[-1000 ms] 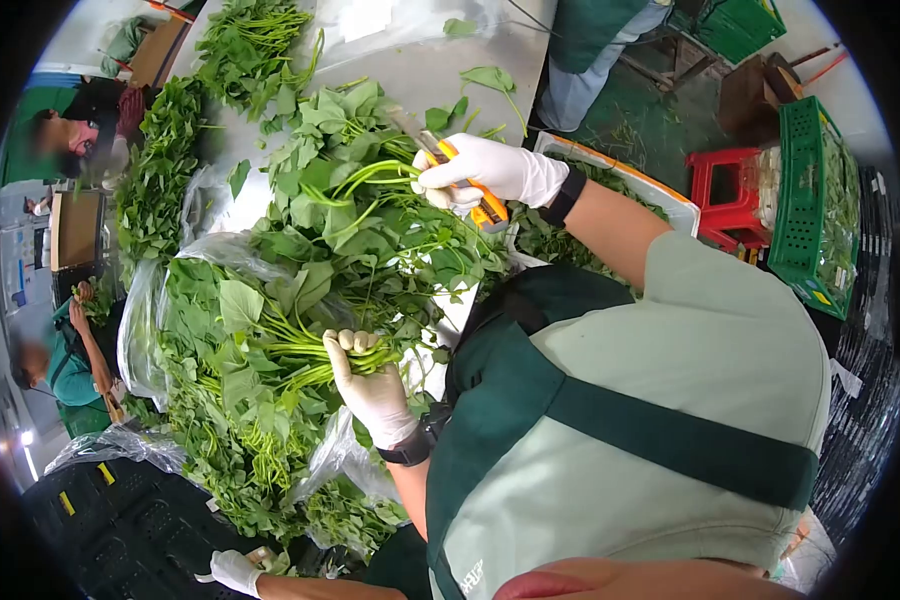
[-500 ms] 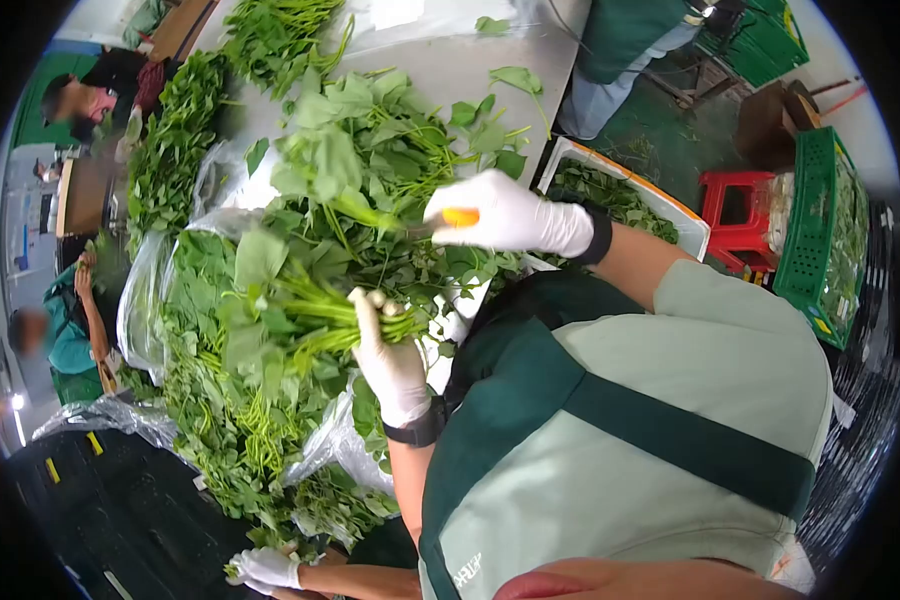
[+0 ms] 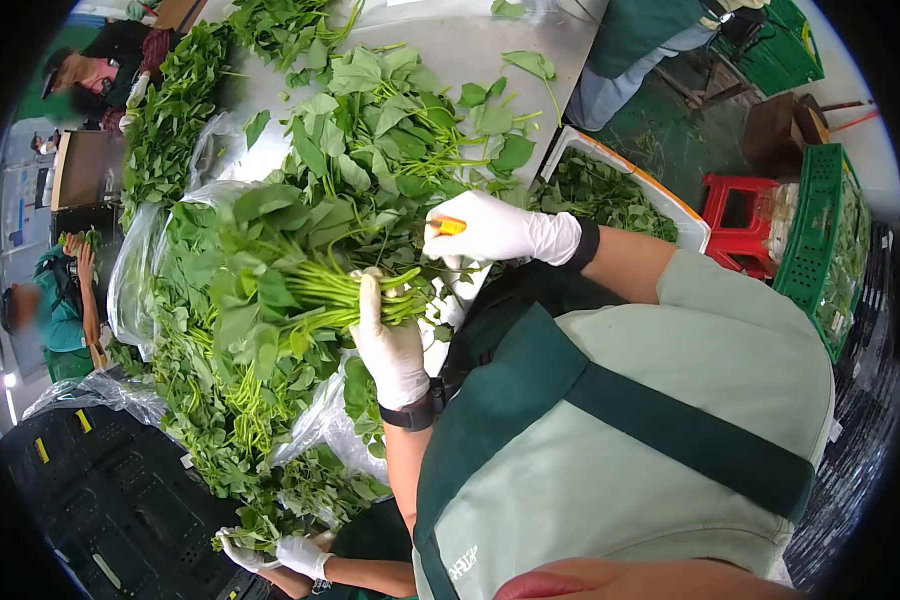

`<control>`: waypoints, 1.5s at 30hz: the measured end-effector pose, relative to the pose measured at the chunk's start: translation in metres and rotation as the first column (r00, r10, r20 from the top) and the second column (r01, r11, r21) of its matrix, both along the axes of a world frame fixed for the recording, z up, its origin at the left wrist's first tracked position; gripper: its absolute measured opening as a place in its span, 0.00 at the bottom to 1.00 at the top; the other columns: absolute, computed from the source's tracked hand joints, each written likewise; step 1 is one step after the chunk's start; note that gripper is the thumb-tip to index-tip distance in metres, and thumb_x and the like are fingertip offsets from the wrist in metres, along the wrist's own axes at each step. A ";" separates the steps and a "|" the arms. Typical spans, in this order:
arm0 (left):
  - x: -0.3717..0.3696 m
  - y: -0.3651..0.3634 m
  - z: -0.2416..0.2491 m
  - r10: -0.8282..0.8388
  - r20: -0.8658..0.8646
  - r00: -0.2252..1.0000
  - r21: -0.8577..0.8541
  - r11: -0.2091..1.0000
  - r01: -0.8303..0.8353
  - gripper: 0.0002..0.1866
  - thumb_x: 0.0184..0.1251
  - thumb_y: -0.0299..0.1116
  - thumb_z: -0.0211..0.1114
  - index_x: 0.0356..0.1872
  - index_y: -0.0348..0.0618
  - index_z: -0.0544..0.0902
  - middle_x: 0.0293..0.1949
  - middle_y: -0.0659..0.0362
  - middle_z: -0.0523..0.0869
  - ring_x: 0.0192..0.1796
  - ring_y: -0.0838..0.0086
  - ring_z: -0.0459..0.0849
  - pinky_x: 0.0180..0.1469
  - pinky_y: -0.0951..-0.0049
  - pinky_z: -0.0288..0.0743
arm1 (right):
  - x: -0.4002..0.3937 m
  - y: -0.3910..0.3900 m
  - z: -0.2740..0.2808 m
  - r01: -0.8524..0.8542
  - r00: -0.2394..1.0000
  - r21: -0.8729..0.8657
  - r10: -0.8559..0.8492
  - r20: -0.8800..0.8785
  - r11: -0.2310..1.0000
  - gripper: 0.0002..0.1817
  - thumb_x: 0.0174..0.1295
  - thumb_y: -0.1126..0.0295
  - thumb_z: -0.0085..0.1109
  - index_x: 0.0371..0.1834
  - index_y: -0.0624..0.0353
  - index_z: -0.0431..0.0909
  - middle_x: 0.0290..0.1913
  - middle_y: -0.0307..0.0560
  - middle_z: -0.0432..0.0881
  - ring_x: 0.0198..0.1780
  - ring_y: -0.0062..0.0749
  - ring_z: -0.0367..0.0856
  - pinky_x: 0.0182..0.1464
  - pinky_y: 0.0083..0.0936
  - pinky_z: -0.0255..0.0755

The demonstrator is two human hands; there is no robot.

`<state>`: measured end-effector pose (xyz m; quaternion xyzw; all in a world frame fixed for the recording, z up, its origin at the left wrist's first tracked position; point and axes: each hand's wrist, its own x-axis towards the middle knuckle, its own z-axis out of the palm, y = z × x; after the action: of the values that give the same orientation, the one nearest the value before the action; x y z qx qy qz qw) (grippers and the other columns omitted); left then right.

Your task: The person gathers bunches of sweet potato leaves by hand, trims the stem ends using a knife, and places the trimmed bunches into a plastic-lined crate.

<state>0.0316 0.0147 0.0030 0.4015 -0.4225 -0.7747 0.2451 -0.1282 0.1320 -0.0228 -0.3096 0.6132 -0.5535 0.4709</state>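
My left hand (image 3: 390, 355), in a white glove, is closed round a bunch of green leafy stems (image 3: 325, 290); the leaves point left and the stem ends stick out to the right. Just above and right of it, my right hand (image 3: 490, 228), also gloved, grips a small orange-handled tool (image 3: 450, 226) whose blade I cannot make out. Past my hands lies a loose pile of leafy stems (image 3: 370, 130) on the metal table (image 3: 420, 30). More greens (image 3: 210, 370) are heaped on clear plastic (image 3: 135, 280) to the left.
A white crate of leaves (image 3: 692, 215) stands beyond my right forearm, with a red stool (image 3: 735, 220) and a green crate (image 3: 810, 240) farther right. A co-worker's gloved hands (image 3: 280, 555) hold leaves at the bottom. Black crates (image 3: 120, 500) are at lower left; other people stand around the table.
The bunch in my left hand is fuller, and the greens that were by my right hand's tool are now with it. My right hand has come slightly lower. The co-worker's two hands show more clearly.
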 end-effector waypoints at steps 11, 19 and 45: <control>0.012 -0.009 0.001 -0.019 -0.094 0.995 0.094 0.995 0.028 0.12 0.71 0.35 0.58 0.51 0.42 0.76 0.43 0.64 0.79 0.40 0.79 0.74 0.47 0.76 0.67 | -0.004 -0.056 0.008 -0.073 0.995 -0.133 0.064 -0.072 0.988 0.12 0.60 0.62 0.61 0.33 0.61 0.80 0.24 0.37 0.80 0.26 0.17 0.75 0.32 0.18 0.70; 0.016 -0.011 -0.002 -0.065 -0.126 0.990 0.113 0.990 0.080 0.13 0.72 0.34 0.56 0.47 0.33 0.77 0.39 0.57 0.80 0.38 0.77 0.77 0.45 0.74 0.72 | 0.016 -0.085 0.007 0.126 0.964 -0.228 -0.065 0.256 0.966 0.16 0.58 0.57 0.62 0.26 0.61 0.78 0.20 0.36 0.76 0.23 0.17 0.71 0.28 0.19 0.65; 0.045 -0.042 0.036 0.111 -0.243 0.964 0.058 0.993 -0.100 0.12 0.73 0.35 0.56 0.51 0.40 0.72 0.39 0.61 0.76 0.38 0.75 0.72 0.46 0.75 0.70 | -0.038 -0.067 -0.071 0.299 0.789 -0.069 -0.287 -0.543 0.952 0.11 0.56 0.58 0.57 0.35 0.52 0.80 0.27 0.48 0.81 0.30 0.48 0.81 0.32 0.39 0.72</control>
<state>0.0763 -0.0275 0.0387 0.3300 -0.3492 -0.8137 0.3273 -0.1663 0.0653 -0.0941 -0.3512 0.7679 -0.5018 0.1877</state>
